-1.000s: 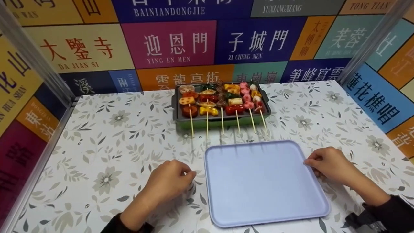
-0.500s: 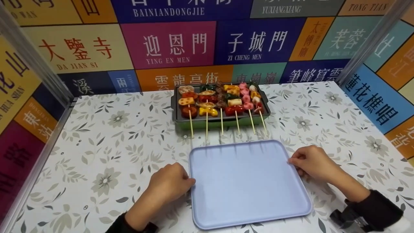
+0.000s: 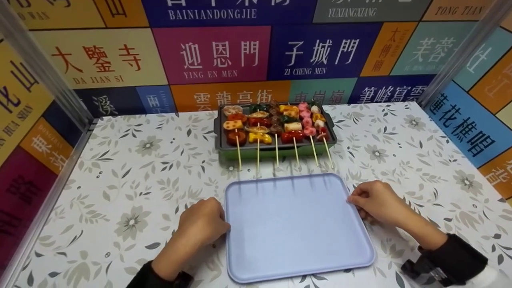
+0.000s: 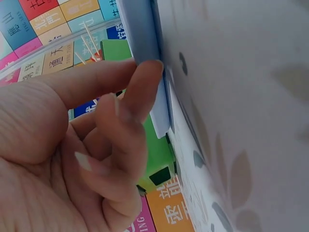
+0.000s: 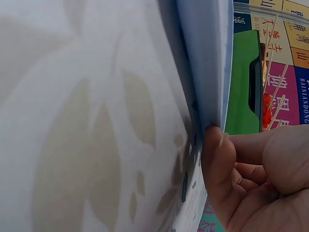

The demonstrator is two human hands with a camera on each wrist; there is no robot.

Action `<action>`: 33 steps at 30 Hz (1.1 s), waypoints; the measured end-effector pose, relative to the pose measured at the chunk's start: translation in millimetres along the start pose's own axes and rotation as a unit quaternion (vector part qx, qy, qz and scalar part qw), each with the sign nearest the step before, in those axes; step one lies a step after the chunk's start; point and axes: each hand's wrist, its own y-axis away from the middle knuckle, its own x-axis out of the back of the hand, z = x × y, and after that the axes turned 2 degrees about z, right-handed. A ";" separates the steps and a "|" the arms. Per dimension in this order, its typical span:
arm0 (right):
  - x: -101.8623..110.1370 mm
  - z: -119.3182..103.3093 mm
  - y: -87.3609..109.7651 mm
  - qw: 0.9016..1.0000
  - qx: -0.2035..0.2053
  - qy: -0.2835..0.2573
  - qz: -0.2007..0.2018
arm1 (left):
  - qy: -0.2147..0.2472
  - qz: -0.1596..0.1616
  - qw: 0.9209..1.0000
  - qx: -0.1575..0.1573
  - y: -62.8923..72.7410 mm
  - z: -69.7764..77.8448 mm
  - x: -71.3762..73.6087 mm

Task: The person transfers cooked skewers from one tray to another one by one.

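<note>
A pale lavender-blue rectangular tray [image 3: 296, 228] lies on the patterned table in front of the person. At its left edge the left hand [image 3: 202, 224] pinches the rim between thumb and curled index finger, as the left wrist view shows with the tray's side wall [image 4: 140, 29]. Opposite, the right hand [image 3: 378, 204] holds the right rim the same way, thumb on top and fingertip beneath, close over the tabletop in the right wrist view. Just beyond the tray stands a dark grill pan [image 3: 222, 141] on a green base, loaded with several food skewers [image 3: 294, 136].
The skewers' bare wooden sticks [image 3: 258, 160] stick out over the pan's front, toward the tray. Colourful panels with printed characters [image 3: 224, 52] close off the back and both sides of the floral table [image 3: 132, 184].
The tray has slid left with the right hand holding it. Its left rim has come to the left hand, which was apart from it before and grips it now.
</note>
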 end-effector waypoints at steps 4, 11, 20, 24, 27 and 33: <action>-3.1 -2.7 -1.1 1.000 0.003 0.002 0.000 | -0.005 -0.003 1.000 0.011 -1.6 -2.5 2.4; -4.7 -5.1 -1.3 1.000 0.014 0.018 0.000 | 0.009 0.004 1.000 0.006 -2.4 -6.9 2.1; 3.4 -16.7 -15.2 0.992 0.053 0.066 0.093 | 0.019 0.004 1.000 0.004 -1.3 -7.5 3.9; 8.0 -28.4 -31.1 0.995 0.010 -0.072 0.075 | 0.016 0.005 1.000 0.004 -1.5 -7.7 4.0; 9.2 -35.8 -44.2 0.980 -0.024 -0.193 0.048 | 0.016 0.003 1.000 0.007 -2.3 -7.4 3.2; 6.8 -45.4 -62.5 0.946 -0.057 -0.319 0.013 | 0.013 0.006 1.000 0.009 -3.3 -6.3 1.5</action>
